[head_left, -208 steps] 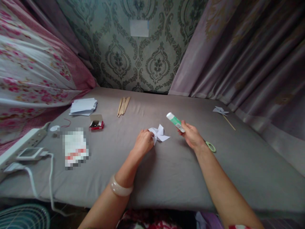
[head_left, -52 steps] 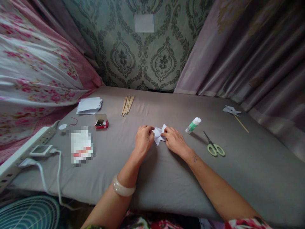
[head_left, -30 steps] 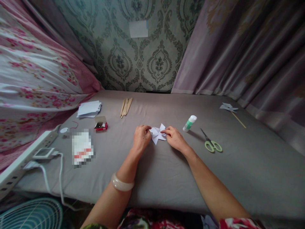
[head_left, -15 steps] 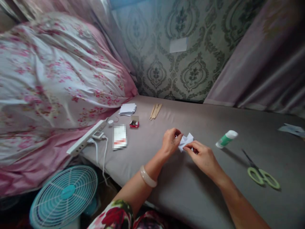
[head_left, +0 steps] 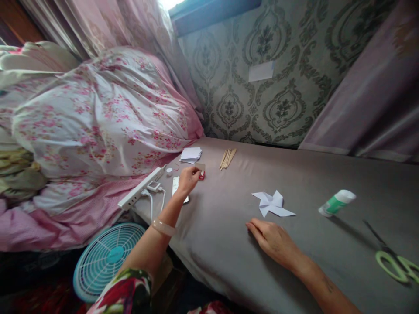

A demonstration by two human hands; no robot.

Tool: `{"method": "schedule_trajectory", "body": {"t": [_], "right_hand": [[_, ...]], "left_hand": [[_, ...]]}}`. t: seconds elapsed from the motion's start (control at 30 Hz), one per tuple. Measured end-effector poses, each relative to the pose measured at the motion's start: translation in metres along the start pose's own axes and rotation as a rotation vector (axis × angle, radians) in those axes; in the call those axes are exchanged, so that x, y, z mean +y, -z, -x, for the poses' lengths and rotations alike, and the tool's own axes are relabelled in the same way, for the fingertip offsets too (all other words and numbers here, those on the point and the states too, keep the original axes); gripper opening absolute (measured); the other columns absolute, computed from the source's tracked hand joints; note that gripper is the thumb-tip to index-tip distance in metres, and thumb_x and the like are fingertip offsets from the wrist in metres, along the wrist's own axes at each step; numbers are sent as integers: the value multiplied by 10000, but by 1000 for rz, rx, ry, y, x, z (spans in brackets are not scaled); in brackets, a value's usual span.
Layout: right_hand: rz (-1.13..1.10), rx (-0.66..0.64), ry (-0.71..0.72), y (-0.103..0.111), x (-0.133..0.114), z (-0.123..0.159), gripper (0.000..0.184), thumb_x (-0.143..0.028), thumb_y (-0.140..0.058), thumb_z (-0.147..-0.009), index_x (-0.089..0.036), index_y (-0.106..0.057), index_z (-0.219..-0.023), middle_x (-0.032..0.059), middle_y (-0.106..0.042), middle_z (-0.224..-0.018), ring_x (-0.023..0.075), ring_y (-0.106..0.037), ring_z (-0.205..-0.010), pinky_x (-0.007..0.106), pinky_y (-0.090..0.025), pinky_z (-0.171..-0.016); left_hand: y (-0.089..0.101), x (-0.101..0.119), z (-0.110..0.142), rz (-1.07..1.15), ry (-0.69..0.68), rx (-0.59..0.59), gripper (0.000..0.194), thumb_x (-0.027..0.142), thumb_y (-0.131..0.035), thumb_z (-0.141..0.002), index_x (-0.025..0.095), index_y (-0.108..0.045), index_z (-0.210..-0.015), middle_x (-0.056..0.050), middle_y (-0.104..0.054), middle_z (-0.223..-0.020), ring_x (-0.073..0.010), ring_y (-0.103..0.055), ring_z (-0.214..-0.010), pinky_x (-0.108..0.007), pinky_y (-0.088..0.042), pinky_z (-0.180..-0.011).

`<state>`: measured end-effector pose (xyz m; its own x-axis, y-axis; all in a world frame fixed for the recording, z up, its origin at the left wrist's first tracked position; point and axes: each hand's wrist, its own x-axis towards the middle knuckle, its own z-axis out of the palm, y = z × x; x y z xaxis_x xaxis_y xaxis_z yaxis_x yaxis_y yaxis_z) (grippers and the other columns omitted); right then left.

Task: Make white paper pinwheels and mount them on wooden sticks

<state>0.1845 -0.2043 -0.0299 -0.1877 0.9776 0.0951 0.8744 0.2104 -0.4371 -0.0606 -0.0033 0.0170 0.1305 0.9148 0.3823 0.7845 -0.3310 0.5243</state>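
Observation:
My left hand (head_left: 189,179) is at the small open red box (head_left: 202,175), fingers pinched together over its opening. What the fingertips hold, if anything, is too small to make out. A phone (head_left: 176,186) lies partly under that wrist. My right hand (head_left: 273,240) rests on the grey cloth surface with its fingers curled together and nothing visible in them. Just beyond it lies a white paper pinwheel (head_left: 271,203), its blades folded and spread flat.
A green-and-white glue stick (head_left: 337,203) and green-handled scissors (head_left: 391,261) lie on the right. Farther back are wooden sticks (head_left: 227,158) and stacked white paper (head_left: 190,155). A power strip (head_left: 140,189) edges the left side, above a blue fan (head_left: 109,259).
Both hands have let go of the paper pinwheel, which now lies on the cloth. My left hand has moved left to the red box; my right hand has drawn back slightly. The view has shifted.

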Motion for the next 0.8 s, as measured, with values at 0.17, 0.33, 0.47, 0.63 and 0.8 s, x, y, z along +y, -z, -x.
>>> {"method": "schedule_trajectory", "body": {"t": [0.17,0.33,0.47,0.63,0.8], "right_hand": [[-20,24,5,-2,2,-1,412,-410,-313,-990,-217,-498,-676,26,-629,-648,171,-586,-606,291,-264,-580],[-39,4,18,-2,2,0,499,-496,-270,-988,-210,-453,-622,20,-595,-628,162,-565,-600,289,-252,-580],[-47,10,21,-3,3,1,503,-508,-283,-982,-208,-451,-616,19,-587,-617,158,-554,-590,288,-259,-583],[-57,28,33,-5,4,1,499,-507,-298,-980,-209,-454,-611,17,-586,-611,154,-548,-580,289,-266,-578],[-50,34,40,-4,4,1,501,-500,-298,-981,-212,-465,-607,22,-592,-608,157,-548,-574,291,-277,-573]], "left_hand": [[19,-36,-20,-102,-17,-15,193,180,-547,-779,148,-734,-817,-92,-739,-831,-206,-655,-779,-312,-497,-762],[10,-40,-30,-142,-156,-138,138,162,-605,-742,173,-742,-754,-66,-726,-786,-189,-638,-787,-297,-478,-792],[0,-41,-39,-193,-231,-202,128,175,-628,-746,185,-754,-765,-75,-711,-816,-203,-616,-842,-316,-452,-826],[-6,-46,-51,-266,-270,-250,151,183,-606,-749,198,-756,-764,-75,-684,-794,-209,-583,-860,-321,-433,-836],[-6,-47,-56,-292,-293,-299,165,180,-593,-730,197,-757,-744,-91,-675,-816,-225,-571,-857,-311,-427,-785]]}}
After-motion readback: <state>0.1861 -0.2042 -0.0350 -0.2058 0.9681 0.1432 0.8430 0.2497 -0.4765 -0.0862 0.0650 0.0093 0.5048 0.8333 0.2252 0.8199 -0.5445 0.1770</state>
